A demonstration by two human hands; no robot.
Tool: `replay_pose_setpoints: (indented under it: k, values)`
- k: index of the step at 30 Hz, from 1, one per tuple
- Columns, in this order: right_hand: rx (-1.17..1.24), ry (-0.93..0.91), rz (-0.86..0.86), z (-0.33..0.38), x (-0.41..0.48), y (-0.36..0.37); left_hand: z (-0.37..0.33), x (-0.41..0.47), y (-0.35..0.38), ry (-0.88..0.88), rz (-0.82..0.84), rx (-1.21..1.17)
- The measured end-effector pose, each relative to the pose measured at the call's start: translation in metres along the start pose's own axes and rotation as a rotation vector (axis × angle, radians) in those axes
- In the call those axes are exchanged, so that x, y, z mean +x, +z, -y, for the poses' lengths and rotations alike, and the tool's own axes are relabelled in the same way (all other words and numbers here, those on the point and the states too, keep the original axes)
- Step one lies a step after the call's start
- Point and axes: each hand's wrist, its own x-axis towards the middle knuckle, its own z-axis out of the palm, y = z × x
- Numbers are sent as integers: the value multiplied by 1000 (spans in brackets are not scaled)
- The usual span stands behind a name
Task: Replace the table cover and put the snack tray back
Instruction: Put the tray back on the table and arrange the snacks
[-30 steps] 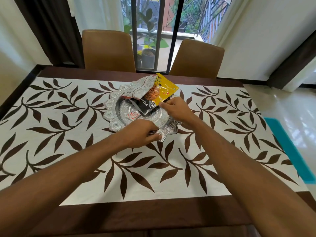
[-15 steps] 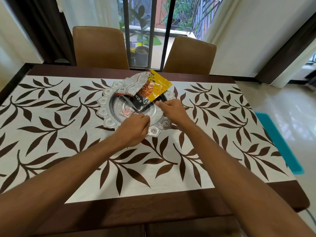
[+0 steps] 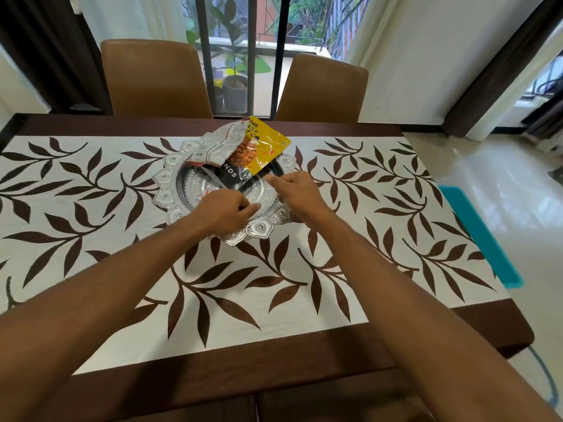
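A white table cover (image 3: 350,287) printed with brown leaves lies flat over the dark wooden table (image 3: 274,357). At its middle far side stands an ornate silver snack tray (image 3: 170,190). In the tray lie a yellow nut packet (image 3: 268,147), a crumpled silver packet (image 3: 221,144) and a black packet (image 3: 231,175). My left hand (image 3: 222,211) is curled over the tray's near rim. My right hand (image 3: 297,193) grips the right rim, with its fingers reaching toward the packets.
Two brown chairs (image 3: 155,77) (image 3: 323,86) stand at the far side, before a barred window with potted plants. A teal mat (image 3: 478,233) lies on the glossy floor to the right. Dark curtains hang at the far left.
Both hands stay on the tray. The left hand has slid slightly further over the near rim. The tray and packets keep their place on the cover while my view shifts.
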Motion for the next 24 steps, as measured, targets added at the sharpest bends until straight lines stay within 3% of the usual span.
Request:
replay_pose_setpoints:
  k: [3, 6, 9, 11, 15, 18, 21, 24]
  values:
    - [201, 144, -19, 8, -7, 3, 2, 5, 1, 2, 4, -32]
    - [818, 424, -27, 15, -10, 5, 1, 6, -1, -5, -62, -119]
    - [1338, 537, -24, 14, -9, 9, -12, 8, -10, -124, -261, -478]
    - [1501, 543, -18, 10, -10, 15, -28, 9, -18, -182, -403, -685]
    - [1617, 580, -26, 11, -18, 29, -65, 12, -32, -198, -586, -865]
    - [1527, 577, -118, 18, -30, 39, -83, 11, -37, -118, -685, -826]
    - [1436, 583, -157, 30, -39, 46, -99, 9, -33, 11, -695, -766]
    - [1552, 550, -210, 39, -47, 41, -108, 9, -23, 94, -656, -705]
